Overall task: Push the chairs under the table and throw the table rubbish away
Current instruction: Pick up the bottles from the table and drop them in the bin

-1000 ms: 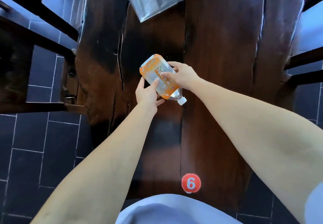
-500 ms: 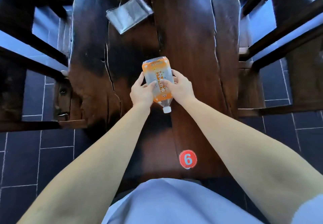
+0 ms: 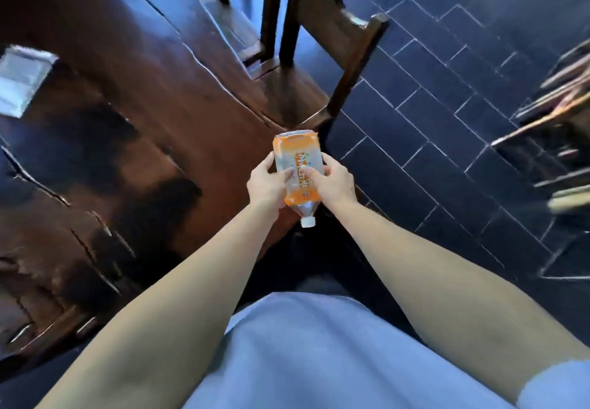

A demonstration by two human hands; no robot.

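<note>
A: While both hands grip it, the bottle (image 3: 297, 171) hangs in the air past the table's corner, cap end toward the person, base pointing away. Orange label, clear plastic, white cap (image 3: 308, 222).

B: Grip details?

A: Left hand (image 3: 267, 185) wraps the left side, thumb laid across the label. Right hand (image 3: 335, 182) wraps the right side, thumb likewise on the front. Hands close together, bottle clamped between them.

B: Position relative to the furniture?

A: Bottle sits over the edge of the dark wooden table (image 3: 127, 115), above the dark tiled floor (image 3: 447, 140). Just beyond its base stands a wooden chair (image 3: 319, 67), seat near the table edge, backrest angled out over the floor.

B: Anything on the tabletop?

A: One silvery wrapper (image 3: 22, 80) at the far left, lying flat, well apart from the hands. View is blurred there.

B: Further out?

A: Slatted wooden object (image 3: 549, 115) at the right edge, too smeared to identify. Pale blue shirt (image 3: 319, 354) fills the bottom.
</note>
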